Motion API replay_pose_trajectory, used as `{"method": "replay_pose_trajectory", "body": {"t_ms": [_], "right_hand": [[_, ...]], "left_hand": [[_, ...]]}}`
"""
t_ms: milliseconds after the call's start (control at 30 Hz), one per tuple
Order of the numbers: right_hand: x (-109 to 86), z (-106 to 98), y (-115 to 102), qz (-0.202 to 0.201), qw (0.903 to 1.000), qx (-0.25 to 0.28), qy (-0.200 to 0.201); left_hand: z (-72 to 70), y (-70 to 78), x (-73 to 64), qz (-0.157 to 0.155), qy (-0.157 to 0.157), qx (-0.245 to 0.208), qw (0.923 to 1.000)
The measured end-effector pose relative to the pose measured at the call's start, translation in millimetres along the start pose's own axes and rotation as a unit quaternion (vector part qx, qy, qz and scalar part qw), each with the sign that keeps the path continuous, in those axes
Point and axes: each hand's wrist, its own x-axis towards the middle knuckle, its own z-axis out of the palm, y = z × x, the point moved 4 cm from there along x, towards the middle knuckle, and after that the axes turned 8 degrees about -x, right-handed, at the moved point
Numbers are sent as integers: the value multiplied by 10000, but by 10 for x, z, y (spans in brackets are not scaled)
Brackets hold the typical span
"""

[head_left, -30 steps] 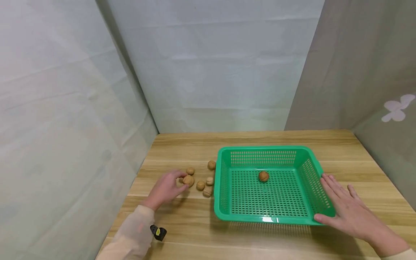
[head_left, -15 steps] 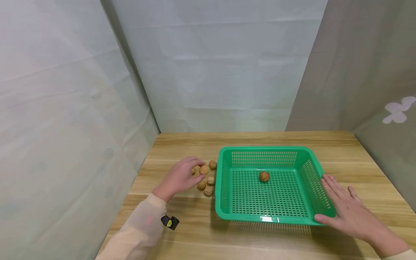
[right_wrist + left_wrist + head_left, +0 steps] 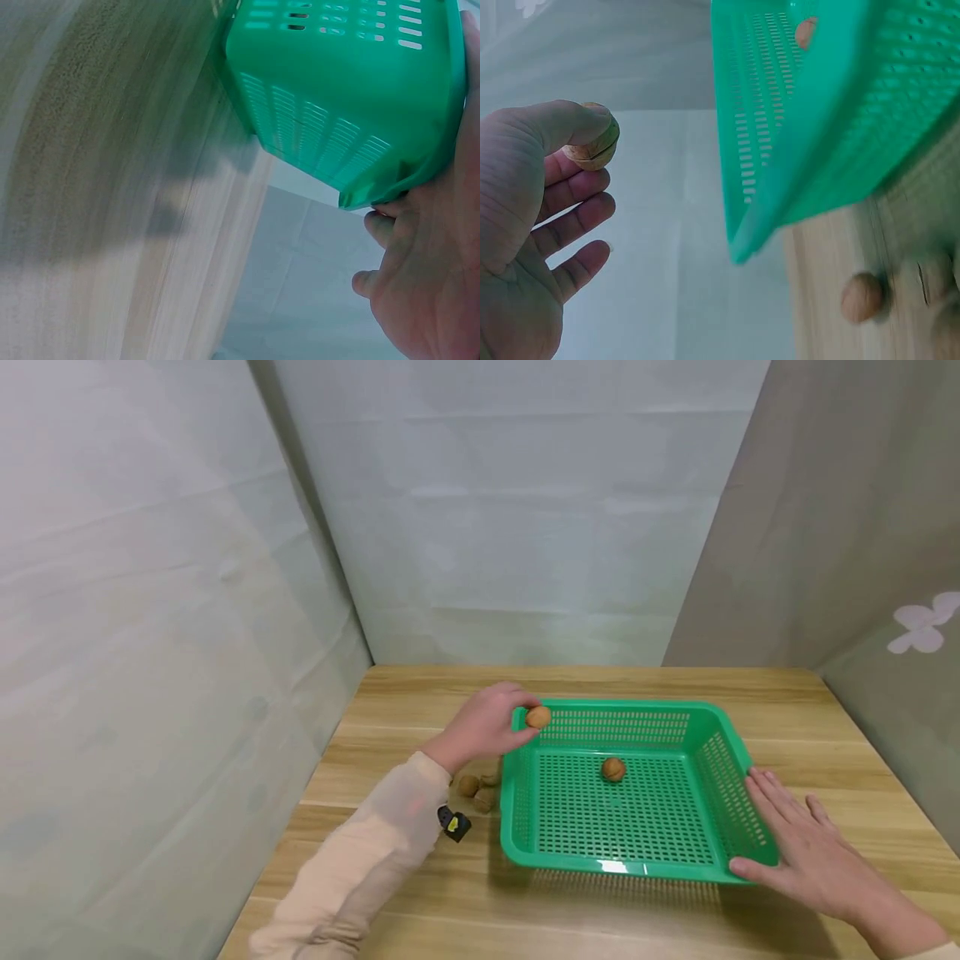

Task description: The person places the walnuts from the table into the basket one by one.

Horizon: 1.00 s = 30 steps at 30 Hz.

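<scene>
My left hand [image 3: 487, 723] pinches a walnut [image 3: 538, 717] between thumb and fingers, over the far left corner of a green plastic basket [image 3: 570, 863]. In the left wrist view this held walnut [image 3: 598, 150] shows its seam, and the other fingers are loosely bent away from it. Inside the basket, another walnut [image 3: 613, 769] sits on the slatted floor. My right hand [image 3: 813, 856] rests on the basket's right rim with fingers straight, the thumb at the near right corner. The right wrist view shows that hand [image 3: 431, 262] against the rim.
Several loose walnuts [image 3: 468, 786] lie on the wooden table [image 3: 420, 902] just left of the basket, partly hidden by the left forearm. A black device [image 3: 454, 823] is worn at the left wrist. Pale cloth [image 3: 487, 527] hangs behind and beside the table.
My left hand picked up a walnut from the group on the table and carried it right and away from me to the basket's far left corner. The right hand stayed at the rim.
</scene>
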Motion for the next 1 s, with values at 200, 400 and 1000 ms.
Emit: {"method": "replay_pose_trajectory", "body": {"t_ms": [200, 400, 1000], "right_hand": [[-10, 9, 10, 19, 10000, -10, 1], [-13, 18, 15, -9, 10000, -15, 45], [-12, 46, 6, -62, 9999, -12, 110]], "left_hand": [[235, 18, 364, -102, -362, -324, 9988], [501, -9, 583, -245, -624, -514, 9964], [1279, -46, 693, -462, -1513, -506, 9861]]}}
